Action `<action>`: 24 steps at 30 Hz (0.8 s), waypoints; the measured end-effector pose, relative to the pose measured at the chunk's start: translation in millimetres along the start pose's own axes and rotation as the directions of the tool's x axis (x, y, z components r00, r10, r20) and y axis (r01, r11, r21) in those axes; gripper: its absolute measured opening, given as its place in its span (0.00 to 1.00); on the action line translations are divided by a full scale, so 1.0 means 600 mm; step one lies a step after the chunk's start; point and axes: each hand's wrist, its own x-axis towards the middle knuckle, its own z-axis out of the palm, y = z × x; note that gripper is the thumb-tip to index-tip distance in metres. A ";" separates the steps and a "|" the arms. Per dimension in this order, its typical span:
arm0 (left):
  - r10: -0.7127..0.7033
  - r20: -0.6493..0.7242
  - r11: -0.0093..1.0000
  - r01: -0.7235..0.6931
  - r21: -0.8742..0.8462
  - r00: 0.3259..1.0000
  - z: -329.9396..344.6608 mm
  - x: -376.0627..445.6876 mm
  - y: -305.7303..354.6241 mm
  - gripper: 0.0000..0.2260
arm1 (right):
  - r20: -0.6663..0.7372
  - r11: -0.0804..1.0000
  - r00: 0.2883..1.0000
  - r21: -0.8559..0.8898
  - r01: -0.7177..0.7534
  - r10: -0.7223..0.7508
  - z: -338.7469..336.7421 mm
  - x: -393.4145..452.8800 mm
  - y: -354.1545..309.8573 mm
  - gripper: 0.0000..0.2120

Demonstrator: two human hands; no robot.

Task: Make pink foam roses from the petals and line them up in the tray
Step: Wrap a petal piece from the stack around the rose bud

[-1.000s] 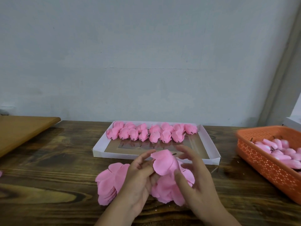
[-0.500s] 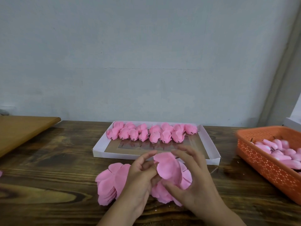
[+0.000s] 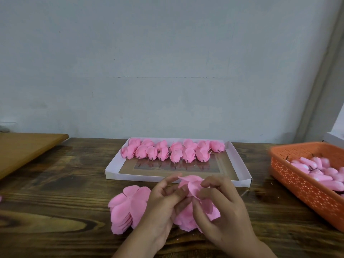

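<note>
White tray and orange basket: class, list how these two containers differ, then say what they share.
1. The tray is white with low, solid walls; the basket is orange with taller, perforated walls.
2. The tray holds roses lined up in rows along its far end; the basket holds pale pink pieces in a loose heap.
3. The tray sits centre, beyond the hands; the basket sits at the right edge, partly out of view.

Both rest on the table and hold pink things.

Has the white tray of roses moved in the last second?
No. The white tray keeps its place on the table, beside the orange basket.
</note>
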 end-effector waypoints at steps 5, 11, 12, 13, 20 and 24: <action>-0.020 -0.007 1.000 0.020 -0.003 1.000 0.001 -0.002 0.000 0.25 | -0.024 0.998 0.999 0.052 -0.034 0.035 0.004 -0.005 -0.003 0.05; 0.020 0.062 0.996 -0.026 0.084 0.998 0.010 -0.013 0.006 0.29 | 0.033 0.997 0.999 0.074 -0.036 0.034 0.003 -0.004 -0.004 0.03; 0.027 0.070 0.995 -0.034 0.096 0.997 0.011 -0.014 0.007 0.30 | 0.043 0.996 0.998 0.074 -0.039 0.036 0.004 -0.004 -0.004 0.03; 0.036 0.077 0.993 -0.044 0.111 0.996 0.012 -0.015 0.008 0.31 | 0.050 0.996 0.998 0.075 -0.038 0.034 0.004 -0.004 -0.003 0.03; 0.092 0.113 0.963 -0.117 0.241 0.989 0.011 -0.013 0.005 0.23 | 0.072 0.992 0.996 0.114 -0.055 0.047 0.005 -0.005 -0.002 0.03; 0.117 0.091 0.947 -0.139 0.288 0.989 0.005 -0.008 0.001 0.20 | 0.081 0.982 0.993 0.160 -0.097 0.085 0.008 -0.007 -0.001 0.01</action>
